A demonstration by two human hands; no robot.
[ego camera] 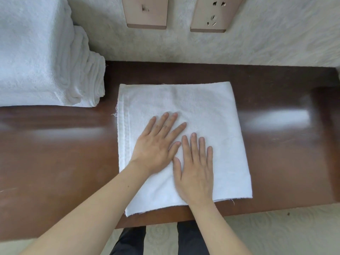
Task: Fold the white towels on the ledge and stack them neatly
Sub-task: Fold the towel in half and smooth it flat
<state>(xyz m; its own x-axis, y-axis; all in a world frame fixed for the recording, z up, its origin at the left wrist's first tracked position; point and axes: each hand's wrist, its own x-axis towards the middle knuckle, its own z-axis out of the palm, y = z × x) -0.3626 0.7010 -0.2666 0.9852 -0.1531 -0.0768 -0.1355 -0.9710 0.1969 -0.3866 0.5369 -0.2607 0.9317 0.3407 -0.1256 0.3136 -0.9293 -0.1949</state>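
Note:
A white towel point(207, 105), folded into a rough square, lies flat on the dark brown wooden ledge point(276, 126) in the middle of the view. My left hand point(158, 144) rests palm down on it with fingers straight and spread. Beside it, my right hand point(196, 172) presses flat on the towel's nearer half, fingers straight. The two hands touch at the thumbs. A tall stack of folded white towels point(36, 57) stands on the ledge at the far left.
Behind the ledge a textured pale wall carries a switch plate point(146, 11) and a socket plate point(213, 13). The ledge's front edge runs just below the towel; dark trouser legs point(191, 238) and pale floor show beneath it.

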